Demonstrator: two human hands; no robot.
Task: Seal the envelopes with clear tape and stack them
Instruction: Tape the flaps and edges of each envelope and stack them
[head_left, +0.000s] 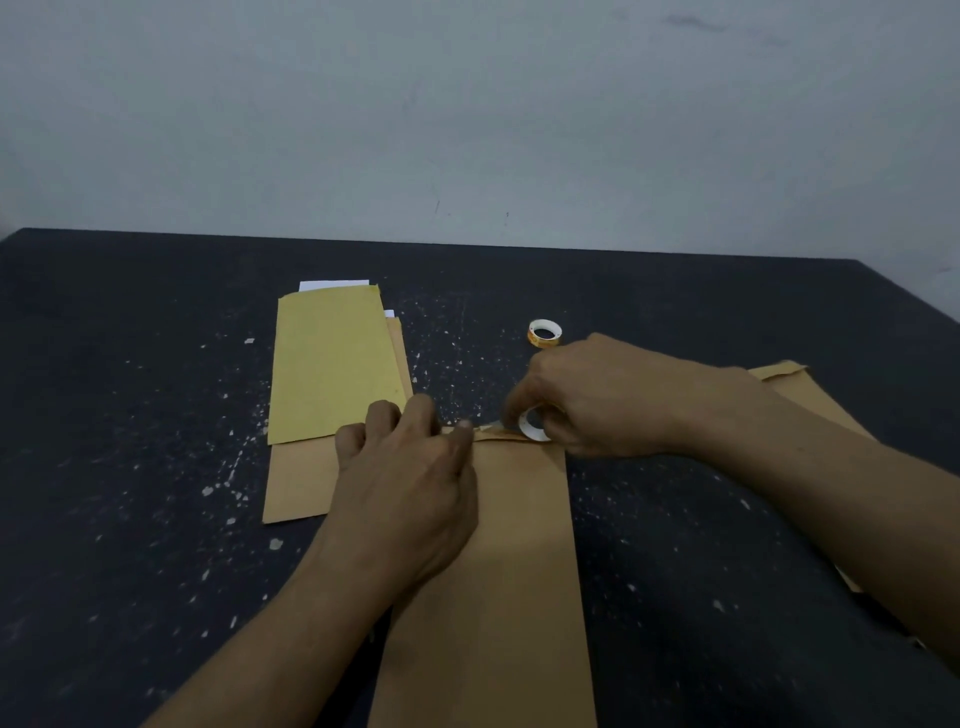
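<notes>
A long brown envelope (514, 545) lies lengthwise in front of me on the dark table (130, 415). My left hand (410, 478) presses on its upper left part, fingertips at the folded top edge. My right hand (597, 400) grips a small white roll of clear tape (532, 425) at the envelope's top right corner; a short strip runs from the roll along the top edge towards my left fingertips.
To the left, a yellow envelope (332, 358) lies on a brown envelope (296, 483), with white paper (332, 285) showing behind. A second tape roll (544, 333) sits further back. Another brown envelope (795, 384) lies under my right forearm. A grey wall stands behind.
</notes>
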